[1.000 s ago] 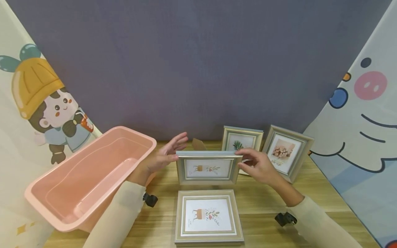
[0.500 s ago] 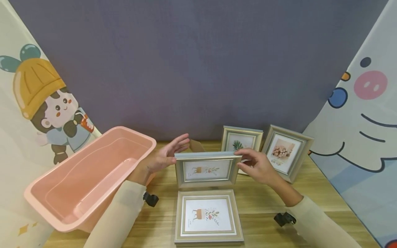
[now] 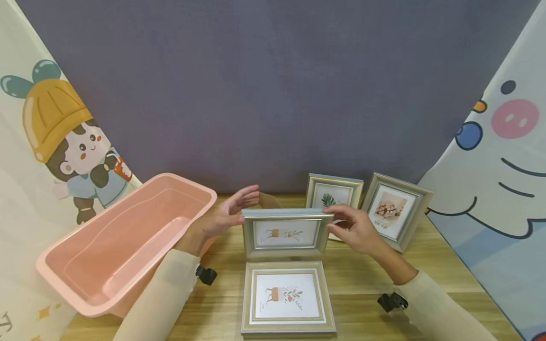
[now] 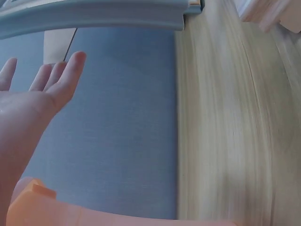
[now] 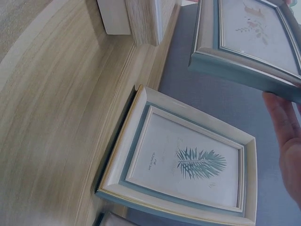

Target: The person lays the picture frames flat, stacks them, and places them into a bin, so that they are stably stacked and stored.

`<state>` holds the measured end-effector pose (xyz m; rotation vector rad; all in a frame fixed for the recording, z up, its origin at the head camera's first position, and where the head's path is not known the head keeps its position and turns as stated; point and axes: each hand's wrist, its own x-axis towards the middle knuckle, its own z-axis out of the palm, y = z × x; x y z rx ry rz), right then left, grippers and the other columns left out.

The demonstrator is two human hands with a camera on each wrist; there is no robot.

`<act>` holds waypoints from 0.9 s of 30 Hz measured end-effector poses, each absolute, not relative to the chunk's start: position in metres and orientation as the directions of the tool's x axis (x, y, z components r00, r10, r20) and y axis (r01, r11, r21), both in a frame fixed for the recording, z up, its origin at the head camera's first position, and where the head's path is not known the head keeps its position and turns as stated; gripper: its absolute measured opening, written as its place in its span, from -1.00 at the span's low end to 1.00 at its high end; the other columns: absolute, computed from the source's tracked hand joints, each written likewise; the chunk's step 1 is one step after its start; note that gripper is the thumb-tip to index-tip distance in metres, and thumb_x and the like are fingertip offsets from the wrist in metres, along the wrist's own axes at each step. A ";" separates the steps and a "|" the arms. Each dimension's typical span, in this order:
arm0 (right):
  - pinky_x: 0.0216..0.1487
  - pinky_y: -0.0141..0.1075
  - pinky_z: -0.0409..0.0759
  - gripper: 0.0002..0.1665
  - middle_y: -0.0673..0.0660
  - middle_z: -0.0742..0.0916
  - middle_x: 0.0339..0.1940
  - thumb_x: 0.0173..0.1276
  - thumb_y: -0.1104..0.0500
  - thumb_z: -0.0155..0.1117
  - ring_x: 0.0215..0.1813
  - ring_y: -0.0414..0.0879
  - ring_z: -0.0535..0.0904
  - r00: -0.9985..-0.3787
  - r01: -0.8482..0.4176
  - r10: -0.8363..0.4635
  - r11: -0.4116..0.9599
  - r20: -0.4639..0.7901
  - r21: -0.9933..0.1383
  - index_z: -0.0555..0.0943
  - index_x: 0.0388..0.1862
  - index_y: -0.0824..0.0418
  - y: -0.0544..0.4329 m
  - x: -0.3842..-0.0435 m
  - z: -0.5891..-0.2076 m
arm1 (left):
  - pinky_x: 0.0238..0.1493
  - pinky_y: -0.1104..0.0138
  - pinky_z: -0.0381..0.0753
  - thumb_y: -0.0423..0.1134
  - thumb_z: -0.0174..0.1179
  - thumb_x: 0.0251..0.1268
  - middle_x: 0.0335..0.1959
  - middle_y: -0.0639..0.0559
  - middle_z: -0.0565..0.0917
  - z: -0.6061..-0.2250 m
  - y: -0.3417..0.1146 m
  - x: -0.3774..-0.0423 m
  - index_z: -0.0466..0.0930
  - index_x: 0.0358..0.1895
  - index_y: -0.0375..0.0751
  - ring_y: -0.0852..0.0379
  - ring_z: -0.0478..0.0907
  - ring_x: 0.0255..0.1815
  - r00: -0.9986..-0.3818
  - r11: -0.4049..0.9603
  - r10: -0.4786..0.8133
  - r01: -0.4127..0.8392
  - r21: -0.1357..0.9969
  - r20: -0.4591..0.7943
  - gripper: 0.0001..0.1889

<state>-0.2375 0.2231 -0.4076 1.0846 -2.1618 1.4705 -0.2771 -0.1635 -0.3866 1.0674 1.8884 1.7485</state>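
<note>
A silver-beige picture frame (image 3: 286, 234) with a deer and plant print stands steeply tilted in the middle of the table. At its upper right corner my right hand (image 3: 351, 227) pinches the edge between thumb and fingers. My left hand (image 3: 228, 210) is at the upper left corner, its thumb right at the edge and its fingers extended behind. Behind the frame a brown back leg (image 3: 268, 201) sticks out; in the left wrist view the fingertips overlap that leg (image 4: 57, 44). In front lies a second deer-print frame (image 3: 287, 298), face up.
A pink plastic tub (image 3: 128, 241) sits at the left, beside the left forearm. Behind my right hand stand a green-sprig frame (image 5: 188, 162) and a pink-flower frame (image 3: 390, 213). A grey backing panel (image 3: 281, 94) rises behind the wooden table (image 3: 362, 303).
The brown leg behind the upright frame shows slightly further left. The upright frame has dipped a little lower in view. Both hands keep nearly the same places.
</note>
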 end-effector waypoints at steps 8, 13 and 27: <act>-0.25 -0.41 0.75 -0.52 -0.25 0.69 0.02 0.16 0.65 0.31 -0.12 -0.37 0.69 -0.658 -0.741 -0.394 0.189 0.642 -0.644 0.60 0.07 0.44 0.226 -0.238 -0.405 | 0.32 0.29 0.47 0.17 0.32 0.32 0.57 -0.36 0.18 -0.382 -0.160 -0.270 0.00 0.62 -0.23 -0.39 0.18 0.53 -0.732 0.043 0.627 0.373 0.927 0.265 -0.01; -0.28 -0.44 0.74 -0.50 -0.19 0.71 -0.03 0.14 0.68 0.29 -0.15 -0.36 0.70 -0.642 -0.754 -0.392 0.168 0.659 -0.635 0.60 0.08 0.45 0.228 -0.239 -0.405 | 0.23 0.41 0.55 0.04 0.31 0.38 0.49 -0.37 0.27 -0.377 -0.156 -0.263 0.09 0.59 -0.26 -0.31 0.25 0.47 -0.774 0.079 0.574 0.377 0.923 0.267 -0.13; -0.31 -0.43 0.74 -0.50 0.03 0.74 -0.14 0.14 0.67 0.31 -0.16 -0.37 0.70 -0.655 -0.747 -0.378 0.191 0.654 -0.637 0.60 0.08 0.45 0.230 -0.239 -0.403 | 0.04 0.33 0.65 -0.23 0.26 0.44 0.28 -0.23 0.53 -0.365 -0.148 -0.248 0.38 0.44 -0.23 -0.05 0.52 0.14 -0.867 0.280 0.439 0.383 0.880 0.238 -0.44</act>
